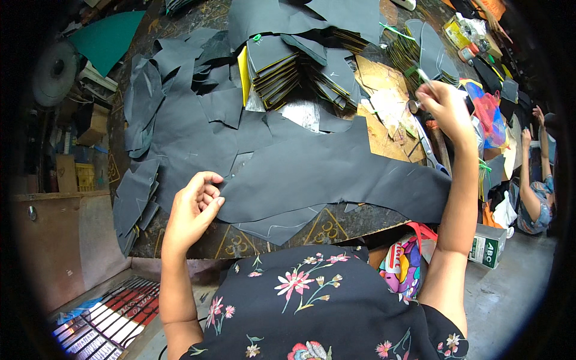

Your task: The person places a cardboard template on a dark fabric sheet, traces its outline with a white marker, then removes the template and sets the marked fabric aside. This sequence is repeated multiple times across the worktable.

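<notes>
A large curved piece of dark grey sheet material (324, 174) lies in front of me across the worktable. My left hand (195, 207) is at its left tip, fingers loosely curled and the thumb apart from them, its tip at the sheet's edge. Raised over the right side of the table, my right hand (447, 111) is closed on a slim white pen (425, 78). Under the near edge of the sheet shows another grey piece (279, 230) with a pale curved line. More grey sheets (183, 135) lie spread and overlapping beyond my left hand.
Stacked cut pieces with yellow edges (279, 78) stand at the back. A brown board (384, 141), scissors (429, 147), and a red and blue net bag (489, 117) lie on the right. Another person's arms (529, 168) appear at far right. Below the table is a colourful bag (405, 267).
</notes>
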Demonstrator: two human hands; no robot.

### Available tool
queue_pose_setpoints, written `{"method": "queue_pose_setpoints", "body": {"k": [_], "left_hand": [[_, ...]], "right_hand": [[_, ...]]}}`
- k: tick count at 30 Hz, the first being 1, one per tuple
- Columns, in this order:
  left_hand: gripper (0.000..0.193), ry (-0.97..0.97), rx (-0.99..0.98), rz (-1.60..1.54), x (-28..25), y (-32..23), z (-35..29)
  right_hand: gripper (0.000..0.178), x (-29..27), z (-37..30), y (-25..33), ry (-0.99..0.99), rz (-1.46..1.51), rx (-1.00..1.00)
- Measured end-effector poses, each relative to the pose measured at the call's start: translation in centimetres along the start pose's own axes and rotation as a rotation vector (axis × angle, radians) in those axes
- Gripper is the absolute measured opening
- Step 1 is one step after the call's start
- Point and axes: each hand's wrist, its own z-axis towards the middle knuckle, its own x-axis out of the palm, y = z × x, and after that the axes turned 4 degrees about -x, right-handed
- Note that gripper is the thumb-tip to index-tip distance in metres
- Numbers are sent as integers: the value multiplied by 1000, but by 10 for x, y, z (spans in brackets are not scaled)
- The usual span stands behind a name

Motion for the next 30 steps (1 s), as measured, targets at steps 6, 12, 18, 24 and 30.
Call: {"method": "queue_pose_setpoints", "body": {"k": [6,12,18,24,30], "left_hand": [[34,-5,-35,-47,0,4,-1],[34,-1,-47,-45,0,4,1],[34,-6,-70,-47,1,4,1],[33,-10,-44,-58,1,5,0],[31,-77,-28,-25,-2,8,-6]], "right_hand": [[35,41,44,1,90,-228,6],[61,56,47,-2,36,-293,45],[59,62,52,-9,67,-203,89],[63,63,49,-9,34,-200,42],[35,65,23,7,-340,-250,-98]]}}
